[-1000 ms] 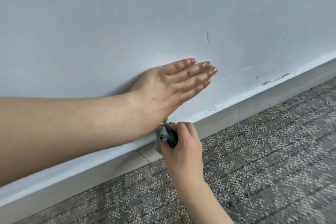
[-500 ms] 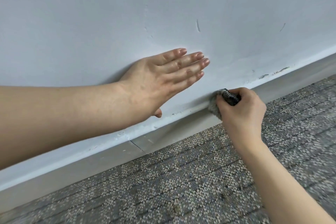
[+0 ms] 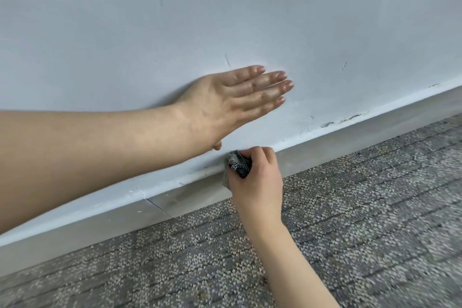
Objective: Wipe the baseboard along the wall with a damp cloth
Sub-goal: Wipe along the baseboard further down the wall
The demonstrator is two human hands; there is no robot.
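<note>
A grey baseboard (image 3: pixel 350 140) runs along the foot of the pale wall, rising from lower left to upper right. My right hand (image 3: pixel 257 180) is closed around a bunched dark cloth with small white dots (image 3: pixel 238 164) and presses it against the baseboard's top edge. My left hand (image 3: pixel 235 102) lies flat on the wall just above, palm to the wall, holding nothing. A seam in the baseboard (image 3: pixel 156 204) shows to the left of the cloth.
Grey speckled carpet (image 3: pixel 362 220) covers the floor below the baseboard. The pale wall (image 3: pixel 225 7) bears a few thin scratches, and dark scuff marks (image 3: pixel 347 120) sit along the baseboard's top edge further right.
My right hand slid the cloth right along the baseboard, then back left to below my left hand. My left hand stayed flat on the wall.
</note>
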